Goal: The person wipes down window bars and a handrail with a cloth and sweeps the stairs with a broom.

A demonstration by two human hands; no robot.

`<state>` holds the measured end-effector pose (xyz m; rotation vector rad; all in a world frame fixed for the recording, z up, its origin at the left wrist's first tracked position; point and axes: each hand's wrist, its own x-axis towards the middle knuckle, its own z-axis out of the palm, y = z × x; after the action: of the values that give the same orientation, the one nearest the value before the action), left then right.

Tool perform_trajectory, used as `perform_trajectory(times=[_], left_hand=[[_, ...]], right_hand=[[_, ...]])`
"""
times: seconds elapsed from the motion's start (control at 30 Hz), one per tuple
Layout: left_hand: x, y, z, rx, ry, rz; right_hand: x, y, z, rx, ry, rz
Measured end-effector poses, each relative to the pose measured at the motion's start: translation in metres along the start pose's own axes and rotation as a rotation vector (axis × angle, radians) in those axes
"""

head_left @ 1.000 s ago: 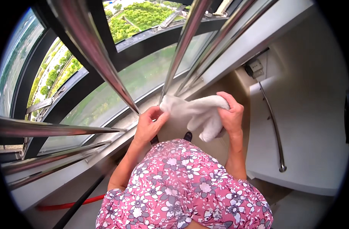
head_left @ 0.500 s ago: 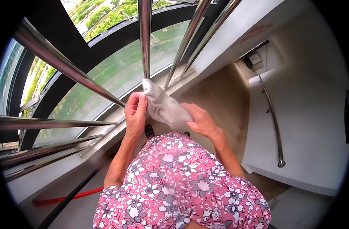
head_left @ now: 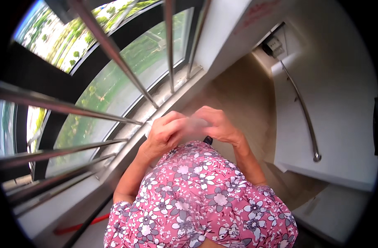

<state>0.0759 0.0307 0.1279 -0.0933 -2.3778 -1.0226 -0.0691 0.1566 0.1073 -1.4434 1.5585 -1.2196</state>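
Note:
My left hand (head_left: 167,131) and my right hand (head_left: 219,125) are close together in front of my body. Both have their fingers curled closed around a bunched white cloth (head_left: 200,122). Most of the cloth is hidden by the fingers, and motion smears the part between the hands. Below them is my pink floral garment (head_left: 197,186).
Shiny metal bars (head_left: 110,49) stand along a low white ledge (head_left: 168,103) in front of a curved window (head_left: 118,82) on the left. A metal handrail (head_left: 301,105) runs along the white wall at right. A red strip (head_left: 81,225) lies low at left.
The cloth, spread out between my hands before, is now gathered up inside them. My hands have come closer together. The view has shifted, so the bars and ledge appear moved.

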Motion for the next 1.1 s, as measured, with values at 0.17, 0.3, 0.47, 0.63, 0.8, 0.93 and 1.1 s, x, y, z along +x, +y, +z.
perform_trajectory(times=[0.17, 0.3, 0.47, 0.63, 0.8, 0.93, 1.1], left_hand=[[0.002, 0.003, 0.036, -0.043, 0.128, -0.139], [-0.001, -0.019, 0.044, -0.246, 0.063, -0.369], [-0.022, -0.059, 0.071, -0.148, 0.015, -0.427], [-0.063, -0.079, 0.085, -0.332, 0.141, -0.743], [-0.081, -0.088, 0.061, -0.027, 0.049, -0.621], [-0.096, -0.089, 0.048, -0.006, 0.093, -0.628], [-0.111, -0.088, 0.049, 0.096, 0.2, -0.607]], right_hand=[[-0.012, 0.023, -0.018, 0.043, 0.249, -0.436], [-0.019, 0.022, -0.015, 0.055, 0.283, -0.367], [-0.021, 0.012, -0.028, -0.001, 0.276, -0.377], [-0.019, 0.014, -0.035, -0.103, 0.272, -0.39], [-0.019, 0.038, -0.032, -0.168, 0.309, -0.318], [-0.027, 0.042, -0.03, -0.216, 0.356, -0.255], [-0.043, 0.043, -0.04, -0.163, 0.348, -0.192]])
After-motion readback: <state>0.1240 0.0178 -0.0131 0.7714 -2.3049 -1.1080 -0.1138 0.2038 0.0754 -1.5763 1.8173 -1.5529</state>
